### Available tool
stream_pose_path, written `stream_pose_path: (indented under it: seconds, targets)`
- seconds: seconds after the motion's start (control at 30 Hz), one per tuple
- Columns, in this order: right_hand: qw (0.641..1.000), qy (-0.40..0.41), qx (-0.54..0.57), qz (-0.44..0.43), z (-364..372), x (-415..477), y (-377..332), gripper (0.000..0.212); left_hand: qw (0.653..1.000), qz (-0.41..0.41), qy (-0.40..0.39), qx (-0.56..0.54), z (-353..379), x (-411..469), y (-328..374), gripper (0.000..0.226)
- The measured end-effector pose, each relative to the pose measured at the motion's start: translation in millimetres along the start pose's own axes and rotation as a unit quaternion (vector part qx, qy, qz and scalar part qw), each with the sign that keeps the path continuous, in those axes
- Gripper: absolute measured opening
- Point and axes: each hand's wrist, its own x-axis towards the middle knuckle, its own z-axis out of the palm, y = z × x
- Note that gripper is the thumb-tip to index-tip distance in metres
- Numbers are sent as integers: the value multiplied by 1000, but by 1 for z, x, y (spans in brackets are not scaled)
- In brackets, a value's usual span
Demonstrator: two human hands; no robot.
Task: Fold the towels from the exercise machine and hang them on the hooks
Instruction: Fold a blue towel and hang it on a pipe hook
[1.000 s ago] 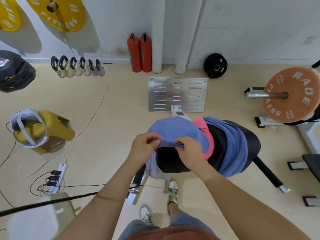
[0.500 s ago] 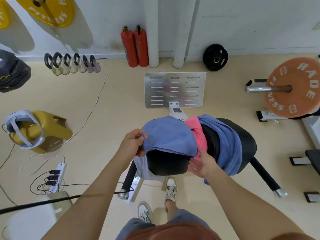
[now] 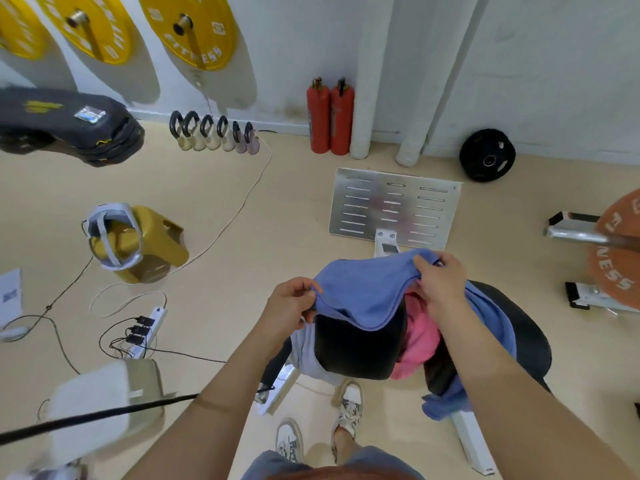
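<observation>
Beige floor [image 3: 242, 237] fills most of the view, and a white wall [image 3: 536, 64] closes it at the far side. On the wall hang yellow plates [image 3: 194, 27]; the nearest one shows the letters "FITNESS", partly cut by its peg. An orange plate [image 3: 620, 258] at the right edge shows "NESS". Two red extinguishers [image 3: 329, 116] stand at the wall, with a row of kettlebells [image 3: 214, 133] to their left and a black plate [image 3: 487, 155] to their right. A power strip [image 3: 147, 329] with black plugs lies on the floor at the left, near a gold stool [image 3: 152, 244]. I see no container with something inside.

The black pad [image 3: 356, 348] of the machine carries the towels. A blue towel [image 3: 363, 292] lies over its top and far edge. The left hand [image 3: 291, 304] pinches the left corner of this towel between thumb and fingers. The right hand [image 3: 441, 282] grips its far right corner, fingers closed on the cloth, and lifts it a little. Under it a pink towel [image 3: 419, 337] hangs over the right side of the pad, and a second blue towel [image 3: 485, 341] hangs further right, down to the floor. A metal footplate [image 3: 394, 206] stands beyond the pad.
</observation>
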Motion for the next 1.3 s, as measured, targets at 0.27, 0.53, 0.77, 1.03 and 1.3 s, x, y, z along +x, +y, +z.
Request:
stream_pose_path:
  seconds: [0.27, 0.53, 0.77, 1.03, 1.3]
  targets:
    - [981, -175, 11, -80, 42, -54, -70, 13, 998, 4, 43, -41, 3, -40, -15, 27]
    - [964, -228, 108, -81, 24, -142, -73, 9, 998, 18, 14, -53, 7, -115, -48, 17]
    - [935, -247, -71, -244, -20, -231, -45, 15, 979, 181, 91, -5, 2, -204, -41, 31]
    - [862, -336, -140, -352, -52, -306, -53, 18, 946, 285, 151, -38, -8, -279, 14, 26]
    - [862, -383, -46, -328, -77, -325, -71, 29, 919, 338, 203, 6, 2, -304, 42, 29]
